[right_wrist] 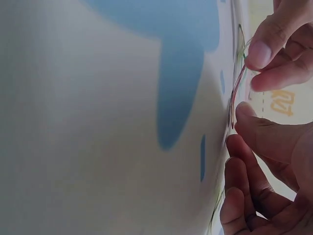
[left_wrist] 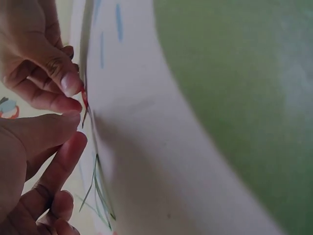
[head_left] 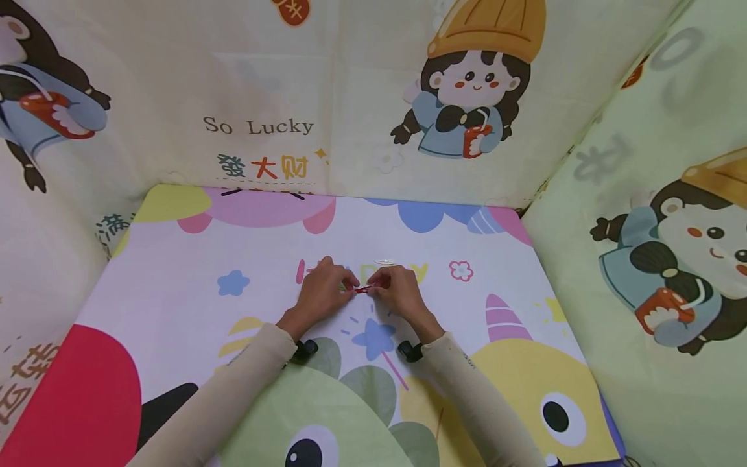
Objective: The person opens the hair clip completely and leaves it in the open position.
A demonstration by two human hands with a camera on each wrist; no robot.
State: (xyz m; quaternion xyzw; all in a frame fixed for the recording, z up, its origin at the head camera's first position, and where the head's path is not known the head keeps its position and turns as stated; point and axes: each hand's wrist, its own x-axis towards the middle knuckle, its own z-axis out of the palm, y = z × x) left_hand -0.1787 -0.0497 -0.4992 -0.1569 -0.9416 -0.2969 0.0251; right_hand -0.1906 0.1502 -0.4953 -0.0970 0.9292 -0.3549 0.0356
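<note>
A thin red strand stretches between my two hands, low over the patterned tabletop. My left hand pinches one end between thumb and forefinger. At the other end, my right hand has its thumb and fingertips closed on the strand. The right wrist view shows the red strand as narrow and slightly bowed, with green strands by the left fingertips. Further thin green strands lie beside the left hand in the left wrist view. Whether these are wire or cord I cannot tell.
A small clear or silvery piece lies just beyond the right hand. The tabletop bears printed cartoon shapes. Printed cloth walls rise at the back and on both sides.
</note>
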